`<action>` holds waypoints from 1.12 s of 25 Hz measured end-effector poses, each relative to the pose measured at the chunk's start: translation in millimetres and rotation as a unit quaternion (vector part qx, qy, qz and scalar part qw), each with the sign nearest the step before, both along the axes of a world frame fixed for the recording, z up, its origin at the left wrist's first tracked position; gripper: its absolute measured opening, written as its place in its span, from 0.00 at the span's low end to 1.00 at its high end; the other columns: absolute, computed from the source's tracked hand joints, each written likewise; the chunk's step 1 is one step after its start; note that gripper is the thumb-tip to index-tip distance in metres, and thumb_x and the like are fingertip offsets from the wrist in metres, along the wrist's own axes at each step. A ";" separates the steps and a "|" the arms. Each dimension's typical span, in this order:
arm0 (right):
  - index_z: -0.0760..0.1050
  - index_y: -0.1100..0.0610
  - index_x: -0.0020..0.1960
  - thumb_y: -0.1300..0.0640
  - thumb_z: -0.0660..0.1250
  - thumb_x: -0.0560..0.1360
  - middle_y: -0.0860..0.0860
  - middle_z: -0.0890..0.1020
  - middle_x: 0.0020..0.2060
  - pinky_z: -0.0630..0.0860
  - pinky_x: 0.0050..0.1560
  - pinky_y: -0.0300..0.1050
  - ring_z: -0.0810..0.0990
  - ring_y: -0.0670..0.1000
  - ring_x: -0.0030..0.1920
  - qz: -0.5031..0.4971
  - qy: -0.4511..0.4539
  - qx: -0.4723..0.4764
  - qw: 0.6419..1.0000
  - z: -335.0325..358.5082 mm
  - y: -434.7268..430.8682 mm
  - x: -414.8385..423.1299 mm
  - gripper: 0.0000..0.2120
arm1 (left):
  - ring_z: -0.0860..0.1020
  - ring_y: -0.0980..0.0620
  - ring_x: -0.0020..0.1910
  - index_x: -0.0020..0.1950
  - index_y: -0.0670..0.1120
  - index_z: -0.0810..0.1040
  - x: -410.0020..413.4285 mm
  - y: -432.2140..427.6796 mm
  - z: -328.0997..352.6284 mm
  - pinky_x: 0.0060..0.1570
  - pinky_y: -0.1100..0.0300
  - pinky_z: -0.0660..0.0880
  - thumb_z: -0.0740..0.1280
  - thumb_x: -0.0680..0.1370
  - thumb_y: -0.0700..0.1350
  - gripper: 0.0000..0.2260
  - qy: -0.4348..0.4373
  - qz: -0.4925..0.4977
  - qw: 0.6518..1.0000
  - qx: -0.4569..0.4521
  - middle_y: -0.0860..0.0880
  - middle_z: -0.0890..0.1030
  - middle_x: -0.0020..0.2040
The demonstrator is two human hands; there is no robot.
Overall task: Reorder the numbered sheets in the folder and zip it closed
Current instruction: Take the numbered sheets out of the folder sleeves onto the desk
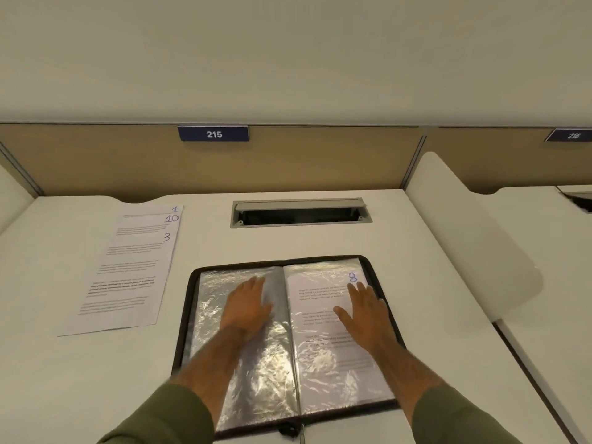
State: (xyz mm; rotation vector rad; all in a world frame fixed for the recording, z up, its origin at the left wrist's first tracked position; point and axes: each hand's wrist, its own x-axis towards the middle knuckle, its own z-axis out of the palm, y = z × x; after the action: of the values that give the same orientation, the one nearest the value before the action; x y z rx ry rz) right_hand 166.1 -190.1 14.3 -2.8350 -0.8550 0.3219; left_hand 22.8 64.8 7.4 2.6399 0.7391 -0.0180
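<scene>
A black zip folder point(374, 267) lies open on the white desk in front of me, with clear plastic sleeves on both sides. My left hand point(246, 304) rests flat, fingers spread, on the left sleeve point(211, 315), which holds no sheet that I can see. My right hand point(365, 310) lies flat on the right sleeve, over a printed sheet marked 8 point(323, 363) in blue. Left of the folder, a fanned stack of loose sheets point(128, 270) shows the numbers 1, 10 and 3 at its top right corners. The zip pull point(290, 430) sits at the folder's near edge.
A cable hatch point(299, 213) with its lid up is set in the desk behind the folder. A tan partition with a sign 215 point(213, 133) closes the back. A white divider panel point(464, 238) stands on the right, and a neighbouring desk lies beyond it.
</scene>
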 end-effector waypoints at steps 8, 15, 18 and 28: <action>0.57 0.51 0.80 0.37 0.58 0.81 0.52 0.52 0.82 0.47 0.79 0.60 0.46 0.55 0.82 0.095 -0.004 -0.020 0.995 0.8 5.7 102.9 0.32 | 0.60 0.50 0.78 0.79 0.52 0.64 83.3 -44.0 -4.8 0.78 0.53 0.56 0.66 0.81 0.54 0.27 -0.003 -0.059 0.998 -0.022 0.52 0.63 0.80; 0.64 0.50 0.76 0.44 0.66 0.78 0.49 0.69 0.75 0.56 0.77 0.58 0.59 0.54 0.78 0.126 0.016 0.016 0.992 -14.1 17.7 137.3 0.29 | 0.60 0.50 0.78 0.78 0.51 0.65 118.9 -44.4 -1.0 0.78 0.52 0.55 0.67 0.81 0.52 0.26 0.006 -0.055 0.998 -0.011 0.52 0.63 0.80; 0.70 0.50 0.72 0.50 0.67 0.78 0.49 0.77 0.67 0.65 0.71 0.53 0.69 0.53 0.72 0.133 -0.001 0.058 0.989 -11.6 17.5 141.2 0.23 | 0.63 0.50 0.76 0.76 0.52 0.68 128.8 -45.9 -0.6 0.76 0.51 0.57 0.67 0.81 0.52 0.24 0.002 -0.046 0.999 -0.019 0.52 0.67 0.78; 0.68 0.52 0.75 0.52 0.65 0.80 0.51 0.75 0.70 0.68 0.69 0.52 0.71 0.55 0.70 0.092 0.055 0.070 0.992 -3.1 24.3 149.1 0.25 | 0.71 0.50 0.62 0.65 0.53 0.76 150.8 -47.1 -0.9 0.64 0.53 0.67 0.66 0.80 0.49 0.13 0.005 -0.047 0.999 0.024 0.52 0.75 0.61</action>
State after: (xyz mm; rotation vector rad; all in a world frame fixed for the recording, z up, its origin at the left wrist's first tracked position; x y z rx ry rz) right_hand 315.2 -165.8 11.2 -2.5886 -1.0728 0.4202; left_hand 173.5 17.7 6.6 2.7206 0.6266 -0.0408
